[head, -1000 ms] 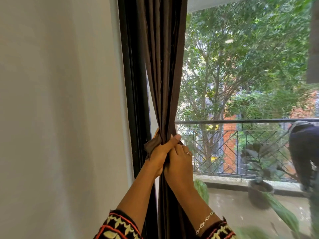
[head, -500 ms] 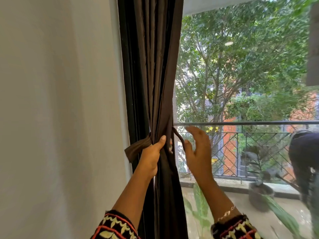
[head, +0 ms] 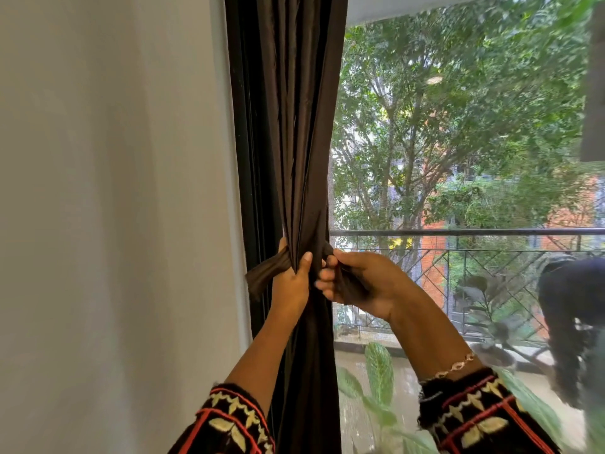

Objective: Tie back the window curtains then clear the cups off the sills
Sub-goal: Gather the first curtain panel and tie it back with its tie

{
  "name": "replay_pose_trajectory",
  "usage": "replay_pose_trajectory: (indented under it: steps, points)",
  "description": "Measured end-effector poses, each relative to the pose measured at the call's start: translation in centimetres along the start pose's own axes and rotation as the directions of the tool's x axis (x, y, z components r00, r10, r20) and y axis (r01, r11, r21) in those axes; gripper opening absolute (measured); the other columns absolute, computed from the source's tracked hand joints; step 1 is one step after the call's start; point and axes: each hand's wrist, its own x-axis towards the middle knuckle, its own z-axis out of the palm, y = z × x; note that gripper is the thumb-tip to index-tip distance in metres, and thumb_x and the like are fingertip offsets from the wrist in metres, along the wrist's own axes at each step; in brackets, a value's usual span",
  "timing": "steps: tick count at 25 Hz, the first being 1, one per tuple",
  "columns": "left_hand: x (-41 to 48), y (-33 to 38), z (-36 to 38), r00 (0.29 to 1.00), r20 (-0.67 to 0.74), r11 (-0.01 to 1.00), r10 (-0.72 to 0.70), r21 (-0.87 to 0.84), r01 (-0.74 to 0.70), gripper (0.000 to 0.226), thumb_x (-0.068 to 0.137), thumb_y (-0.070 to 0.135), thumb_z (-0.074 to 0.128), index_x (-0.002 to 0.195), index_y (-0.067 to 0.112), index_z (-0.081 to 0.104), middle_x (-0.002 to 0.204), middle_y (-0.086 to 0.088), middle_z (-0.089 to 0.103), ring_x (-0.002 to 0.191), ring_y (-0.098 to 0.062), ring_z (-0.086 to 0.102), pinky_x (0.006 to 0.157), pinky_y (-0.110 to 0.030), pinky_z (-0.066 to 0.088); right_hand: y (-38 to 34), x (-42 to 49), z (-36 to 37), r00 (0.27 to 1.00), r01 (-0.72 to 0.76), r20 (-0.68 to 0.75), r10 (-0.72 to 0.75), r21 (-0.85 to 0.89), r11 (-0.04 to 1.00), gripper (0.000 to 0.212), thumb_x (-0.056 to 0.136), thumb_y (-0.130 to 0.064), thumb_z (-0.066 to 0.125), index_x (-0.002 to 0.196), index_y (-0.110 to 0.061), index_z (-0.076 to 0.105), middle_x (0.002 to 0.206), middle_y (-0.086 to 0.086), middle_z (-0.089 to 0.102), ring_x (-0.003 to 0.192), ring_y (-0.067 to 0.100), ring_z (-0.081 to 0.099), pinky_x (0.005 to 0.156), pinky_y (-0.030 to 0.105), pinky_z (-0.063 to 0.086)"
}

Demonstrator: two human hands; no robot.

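Bright daylight through the window (head: 458,142), dim wall (head: 108,191), right edge blurred, slight wide-angle bowing

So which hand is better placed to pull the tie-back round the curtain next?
Probably the right hand: it pinches one end of the tie-back on the window side. The left hand grips the gathered curtain and the other end, so it looks needed as anchor.

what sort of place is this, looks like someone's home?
Most likely a room in a home, opening onto a balcony: a dark brown fabric curtain gathered with a brown fabric tie-band beside a plain white wall, and a black metal balcony railing outside the glass.
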Motion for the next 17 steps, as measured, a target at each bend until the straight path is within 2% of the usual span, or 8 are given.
replay_pose_trajectory:
  steps: [2, 4, 5, 6, 8, 10, 14, 17]
  points:
    - [0.1, -0.7, -0.2, 0.999, 0.054, 1.000, 0.001, 0.002, -0.001, 0.045, 0.096, 0.008, 0.042, 0.139, 0.004, 0.032, 0.110, -0.009, 0.058, 0.094, 0.004, 0.059, 0.092, -0.016, 0.045, 0.2, 0.1, 0.1, 0.996, -0.055, 0.073, 0.045, 0.132, 0.990, 0.037, 0.097, -0.021, 0.039, 0.067, -0.009, 0.058, 0.083, 0.015, 0.067, 0.073, 0.025, 0.069, 0.063, 0.033, 0.059]
    - [-0.3, -1.4, -0.4, 0.987, 0.141, 0.995, -0.076, 0.078, 0.065, 0.034, 0.095, -0.001, 0.038, 0.129, -0.003, 0.038, 0.088, -0.001, 0.052, 0.061, 0.020, 0.054, 0.067, -0.001, 0.043, 0.3, 0.1, 0.4, 0.992, -0.060, 0.124, 0.040, 0.166, 0.984, 0.038, 0.096, -0.021, 0.039, 0.067, -0.008, 0.060, 0.093, 0.019, 0.066, 0.079, 0.028, 0.071, 0.068, 0.037, 0.058]
    - [-0.6, -1.6, -0.6, 0.984, 0.150, 0.991, -0.093, 0.111, 0.077, 0.036, 0.095, -0.002, 0.039, 0.131, -0.005, 0.037, 0.085, 0.002, 0.049, 0.057, 0.023, 0.051, 0.062, 0.001, 0.040, 0.4, 0.2, 0.5, 0.989, -0.065, 0.139, 0.041, 0.174, 0.983, 0.038, 0.095, -0.021, 0.040, 0.066, -0.009, 0.061, 0.093, 0.018, 0.065, 0.078, 0.028, 0.071, 0.068, 0.038, 0.058]
    - [-0.8, -1.7, -0.8, 0.989, 0.141, 0.996, -0.043, 0.089, 0.031, 0.044, 0.094, 0.002, 0.041, 0.136, -0.003, 0.032, 0.084, 0.005, 0.048, 0.058, 0.020, 0.053, 0.063, 0.001, 0.041, 0.5, 0.3, 0.5, 0.988, -0.073, 0.146, 0.047, 0.180, 0.981, 0.039, 0.094, -0.023, 0.041, 0.064, -0.011, 0.062, 0.091, 0.017, 0.065, 0.077, 0.028, 0.071, 0.068, 0.038, 0.058]
    - [-0.8, -2.2, -1.5, 0.975, 0.139, 0.981, 0.171, 0.067, -0.182, 0.064, 0.092, 0.019, 0.045, 0.145, 0.037, 0.015, 0.086, 0.002, 0.055, 0.072, 0.004, 0.060, 0.073, -0.007, 0.046, 0.5, 0.5, 0.7, 0.984, -0.095, 0.164, 0.065, 0.177, 0.980, 0.030, 0.088, -0.028, 0.046, 0.067, -0.015, 0.062, 0.085, 0.015, 0.068, 0.075, 0.026, 0.070, 0.065, 0.035, 0.057]
    - [-0.4, -2.5, -2.1, 0.945, 0.210, 0.930, 0.250, 0.218, -0.295, 0.062, 0.090, 0.041, 0.039, 0.129, 0.069, 0.000, 0.106, 0.002, 0.058, 0.089, -0.007, 0.060, 0.081, -0.018, 0.049, 0.7, 0.8, 0.8, 0.980, -0.112, 0.181, 0.080, 0.178, 0.978, 0.017, 0.080, -0.033, 0.050, 0.075, -0.020, 0.060, 0.086, 0.013, 0.070, 0.076, 0.025, 0.070, 0.063, 0.031, 0.056]
    - [0.0, -3.2, -4.0, 0.822, 0.398, 0.621, 0.407, 0.539, -0.569, 0.069, 0.091, 0.030, 0.033, 0.130, 0.065, -0.012, 0.134, 0.002, 0.049, 0.094, -0.017, 0.061, 0.075, -0.032, 0.055, 0.9, 1.2, 1.0, 0.989, -0.110, 0.113, 0.092, 0.164, 0.980, 0.018, 0.091, -0.030, 0.047, 0.083, -0.021, 0.060, 0.086, 0.008, 0.067, 0.083, 0.024, 0.065, 0.064, 0.031, 0.053]
    - [0.3, -3.5, -4.9, 0.731, 0.481, 0.535, 0.484, 0.499, -0.682, 0.068, 0.091, 0.015, 0.029, 0.136, 0.059, 0.003, 0.143, 0.006, 0.038, 0.114, -0.014, 0.053, 0.091, -0.028, 0.051, 0.7, 1.4, 1.2, 0.997, -0.051, -0.052, 0.059, 0.150, 0.987, 0.022, 0.095, -0.023, 0.047, 0.081, -0.015, 0.062, 0.078, 0.003, 0.063, 0.081, 0.021, 0.059, 0.066, 0.032, 0.045]
